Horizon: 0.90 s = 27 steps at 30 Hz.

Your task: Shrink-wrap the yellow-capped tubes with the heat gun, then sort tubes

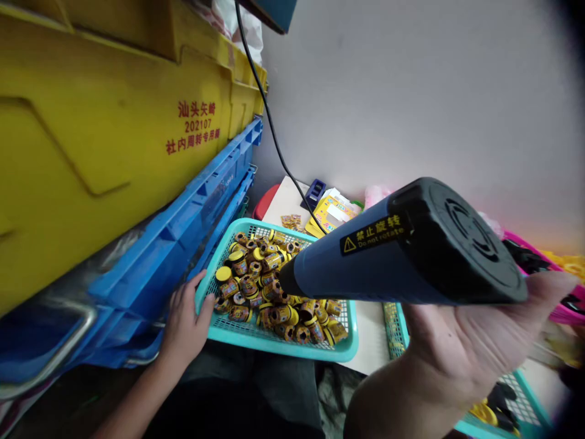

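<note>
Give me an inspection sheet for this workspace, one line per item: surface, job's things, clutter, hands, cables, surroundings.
Surface: white tabletop, mostly covered.
Job's things: blue and black heat gun, nozzle pointing at teal plastic mesh basket of small yellow-capped bottles.
Clutter: yellow printed cards; second teal basket; pink basket at right.
Hands: left hand grips the mesh basket's corner; right hand holds the heat gun.
Cables: black cable hanging down toward the tabletop.
Surroundings: yellow plastic crate above blue plastic crates at left; grey wall.
</note>
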Motion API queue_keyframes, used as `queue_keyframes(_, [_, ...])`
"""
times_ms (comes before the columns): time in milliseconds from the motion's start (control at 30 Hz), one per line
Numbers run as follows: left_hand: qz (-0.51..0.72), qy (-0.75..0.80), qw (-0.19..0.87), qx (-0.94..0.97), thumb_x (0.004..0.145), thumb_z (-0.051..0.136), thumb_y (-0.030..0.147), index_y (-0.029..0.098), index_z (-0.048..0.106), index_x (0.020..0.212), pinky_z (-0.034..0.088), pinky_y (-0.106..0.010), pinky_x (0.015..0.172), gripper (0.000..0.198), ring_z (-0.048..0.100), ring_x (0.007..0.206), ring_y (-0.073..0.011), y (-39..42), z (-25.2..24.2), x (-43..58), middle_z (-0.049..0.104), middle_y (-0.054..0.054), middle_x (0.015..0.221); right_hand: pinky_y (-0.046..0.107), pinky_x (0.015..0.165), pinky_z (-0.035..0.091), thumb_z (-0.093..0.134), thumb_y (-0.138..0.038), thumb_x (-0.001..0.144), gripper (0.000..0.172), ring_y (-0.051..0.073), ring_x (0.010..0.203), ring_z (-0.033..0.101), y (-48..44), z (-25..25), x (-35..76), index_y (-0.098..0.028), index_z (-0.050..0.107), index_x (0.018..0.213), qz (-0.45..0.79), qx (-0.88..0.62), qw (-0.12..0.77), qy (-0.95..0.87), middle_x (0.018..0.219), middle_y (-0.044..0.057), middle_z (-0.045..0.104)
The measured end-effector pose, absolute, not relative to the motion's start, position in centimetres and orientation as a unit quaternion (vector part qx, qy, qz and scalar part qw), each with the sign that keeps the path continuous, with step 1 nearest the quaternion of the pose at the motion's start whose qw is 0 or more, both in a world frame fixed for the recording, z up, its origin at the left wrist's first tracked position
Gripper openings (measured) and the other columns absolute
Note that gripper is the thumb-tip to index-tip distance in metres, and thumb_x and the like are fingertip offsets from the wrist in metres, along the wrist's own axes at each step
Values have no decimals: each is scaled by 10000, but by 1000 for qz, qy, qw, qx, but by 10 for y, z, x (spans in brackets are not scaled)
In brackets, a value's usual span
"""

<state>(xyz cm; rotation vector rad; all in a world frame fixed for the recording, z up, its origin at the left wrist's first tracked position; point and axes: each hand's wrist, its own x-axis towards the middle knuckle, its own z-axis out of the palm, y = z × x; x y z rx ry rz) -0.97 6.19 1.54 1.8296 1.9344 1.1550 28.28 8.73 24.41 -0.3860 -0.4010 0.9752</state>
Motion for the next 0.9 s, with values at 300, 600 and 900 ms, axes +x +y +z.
queue_keyframes(300, [408,658,114,622,945,376,424,161,479,1304,432,-466,991,457,552,1156,-308,64,13,-10,608,-153,1218,419,794,626,840,-220,511,343,199,722,681,88,248,272,-215,546,688,427,-274,831,-227,613,-83,604])
queue_keyframes(600, [410,659,123,619,947,373,433,137,488,1300,433,-462,989,475,550,1154,-307,62,14,-9,605,-164,1225,433,720,641,792,-322,624,306,188,675,677,83,246,282,-207,528,728,430,-274,824,-245,636,-78,616])
queue_keyframes(900, [414,659,128,615,937,382,442,141,492,1298,428,-468,997,483,548,1160,-309,63,13,-9,609,-161,1225,407,562,639,831,-278,517,387,210,669,665,84,248,283,-217,519,738,432,-285,814,-262,643,-68,595])
